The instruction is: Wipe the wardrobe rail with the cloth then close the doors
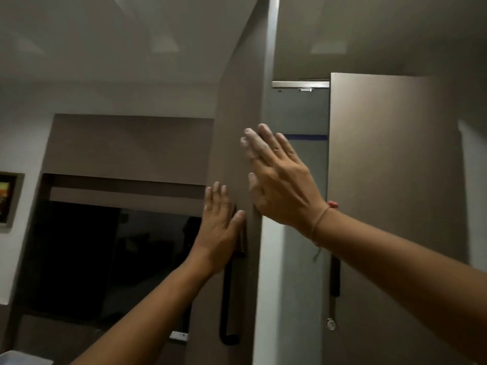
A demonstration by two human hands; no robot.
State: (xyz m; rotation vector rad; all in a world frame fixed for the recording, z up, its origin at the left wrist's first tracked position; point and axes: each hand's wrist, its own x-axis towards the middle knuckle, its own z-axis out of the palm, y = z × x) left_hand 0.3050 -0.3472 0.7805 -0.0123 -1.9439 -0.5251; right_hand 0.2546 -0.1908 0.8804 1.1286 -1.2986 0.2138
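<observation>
Left hand (pixel 220 227) flat, fingers spread, on left door (pixel 237 143) beside black handle (pixel 227 293); holds nothing. Right hand (pixel 279 180) open against door edge, empty. Right door (pixel 382 180) ajar. Cloth, rail not visible. Doors look stiff, hinged; push near handle edge.

Left hand (pixel 220 227): covers the top of the black door handle (pixel 227 299); palm side hidden.
Right hand (pixel 279 180): fingertips motion-blurred; palm side hidden.
Wardrobe interior (pixel 300 180), behind the right hand: narrow strip only; rail not discernible.
Framed picture (pixel 8 198), far left of the left hand: cropped by the edge, blurred.
Both forearms: cut off at the bottom and right edges.
</observation>
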